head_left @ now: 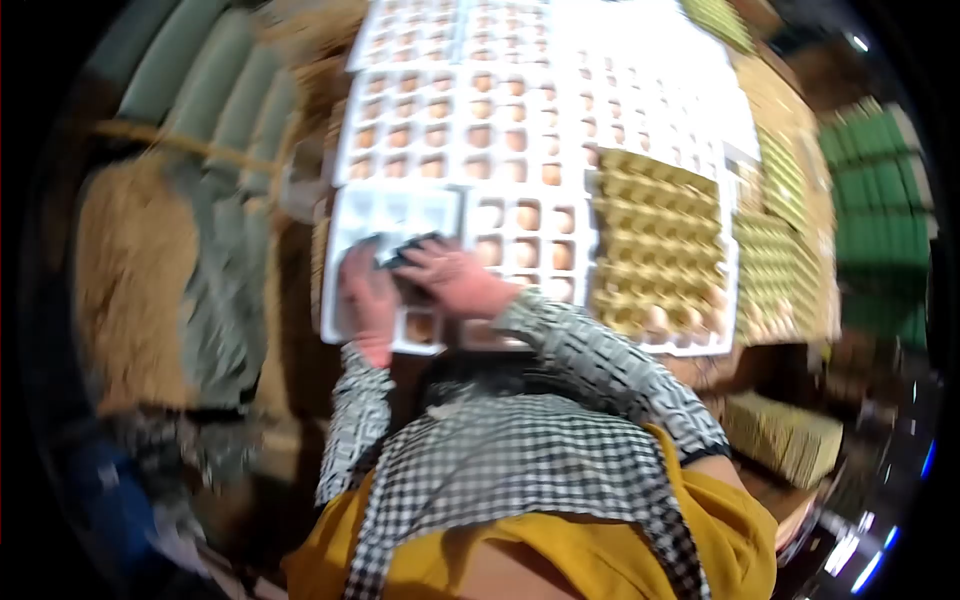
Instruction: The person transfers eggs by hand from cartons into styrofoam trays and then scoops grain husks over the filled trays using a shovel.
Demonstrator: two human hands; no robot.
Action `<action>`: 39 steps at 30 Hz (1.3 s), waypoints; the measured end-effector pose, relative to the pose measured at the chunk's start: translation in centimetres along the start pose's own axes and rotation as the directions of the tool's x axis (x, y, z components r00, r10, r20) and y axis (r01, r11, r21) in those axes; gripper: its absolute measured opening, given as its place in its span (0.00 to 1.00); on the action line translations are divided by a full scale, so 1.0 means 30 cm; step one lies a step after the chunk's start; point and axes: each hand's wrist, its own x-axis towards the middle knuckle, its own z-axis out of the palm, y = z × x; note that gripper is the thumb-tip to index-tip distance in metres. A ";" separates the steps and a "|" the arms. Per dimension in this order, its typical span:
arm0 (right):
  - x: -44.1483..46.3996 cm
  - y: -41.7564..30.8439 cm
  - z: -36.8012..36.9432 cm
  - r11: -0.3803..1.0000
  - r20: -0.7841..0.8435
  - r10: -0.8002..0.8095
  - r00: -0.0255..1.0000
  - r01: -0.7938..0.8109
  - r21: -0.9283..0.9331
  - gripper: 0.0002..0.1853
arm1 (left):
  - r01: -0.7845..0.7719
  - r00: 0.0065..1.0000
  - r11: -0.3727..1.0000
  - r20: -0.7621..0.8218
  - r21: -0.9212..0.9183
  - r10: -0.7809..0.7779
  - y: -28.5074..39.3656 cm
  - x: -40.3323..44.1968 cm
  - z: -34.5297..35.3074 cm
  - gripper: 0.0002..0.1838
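My left hand [370, 297], in a pink glove, reaches over the left part of a white compartment tray [343, 218]. Its fingers point away from me and are smeared by motion. My right hand [455, 282], also pink-gloved, comes in from the right over the same tray, with its fingers stretched out and apart. Something dark [413, 246] shows at the fingertips of both hands; whether it is glove tips or a separate thing I cannot tell. Below the hands, a brown egg [419, 326] sits in a near compartment. Right of them stands another white tray with brown eggs [527, 214].
More white egg trays [447, 120] cover the table's far side, some washed out by glare. A yellowish moulded egg tray [655, 235] lies at right, eggs [690, 320] along its near edge. Green stacks [870, 220] stand far right, a yellowish stack [783, 438] lower right.
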 end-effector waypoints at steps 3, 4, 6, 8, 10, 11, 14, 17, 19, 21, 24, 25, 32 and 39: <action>-0.057 -0.025 -0.142 0.996 -0.115 0.092 0.989 -0.093 -0.005 0.31 | -0.059 0.988 0.896 0.153 0.440 -0.010 0.052 0.014 -0.029 0.26; -0.120 -0.039 -0.224 0.990 -0.175 0.138 0.975 -0.137 0.017 0.31 | -0.060 0.972 0.852 0.225 0.520 -0.069 0.045 -0.009 -0.006 0.27; -0.295 -0.060 -0.398 0.971 -0.289 0.237 0.928 -0.232 0.054 0.32 | -0.089 0.956 0.800 0.276 0.593 -0.098 0.040 -0.006 -0.005 0.28; -0.551 -0.061 -0.599 0.907 -0.353 0.411 0.841 -0.417 0.061 0.30 | -0.037 0.988 0.903 0.151 0.427 -0.031 0.124 0.018 -0.010 0.26; -0.816 -0.056 -0.715 0.737 -0.385 0.599 0.702 -0.671 -0.076 0.31 | -0.114 0.986 0.987 0.132 0.115 0.098 0.371 0.032 0.013 0.28; -0.950 -0.017 -0.754 0.654 -0.359 0.637 0.682 -0.725 -0.216 0.33 | -0.204 0.955 0.979 0.218 -0.010 0.201 0.443 -0.006 0.098 0.30; -1.191 0.072 -0.670 0.574 -0.093 0.751 0.653 -0.717 -0.396 0.33 | -0.483 0.707 0.837 0.448 -0.258 0.546 0.841 -0.049 0.288 0.25; -1.258 0.091 -0.724 0.755 -0.228 0.581 0.781 -0.622 -0.206 0.34 | -0.675 0.466 0.682 0.554 -0.281 0.690 0.978 -0.139 0.494 0.17; -1.351 0.114 -0.733 0.686 -0.404 0.728 0.554 -0.593 0.422 0.33 | -0.621 0.523 0.737 0.558 -0.268 0.644 1.007 -0.137 0.540 0.15; -1.398 0.059 -0.801 0.407 -0.386 0.891 0.237 -0.044 0.912 0.31 | -0.541 0.542 0.752 0.528 -0.376 0.654 0.991 -0.103 0.525 0.16; -1.516 0.085 -0.786 0.373 -0.308 0.927 0.215 -0.433 0.821 0.33 | 0.409 0.669 0.653 0.696 -0.637 0.260 1.068 -0.060 0.503 0.18; -1.499 0.121 -0.773 0.392 -0.325 0.916 0.234 -0.688 0.610 0.33 | 0.759 0.543 0.341 0.828 -0.554 0.136 1.129 -0.037 0.529 0.17; -1.477 0.190 -0.678 0.325 -0.213 0.940 0.266 -0.888 0.324 0.28 | -0.576 0.435 0.811 0.800 -0.105 0.412 1.356 -0.072 0.867 0.24; -1.509 0.167 -0.725 0.080 -0.047 0.971 0.235 -0.132 0.988 0.21 | -0.534 0.352 0.836 0.865 -0.128 0.357 1.359 0.013 0.873 0.28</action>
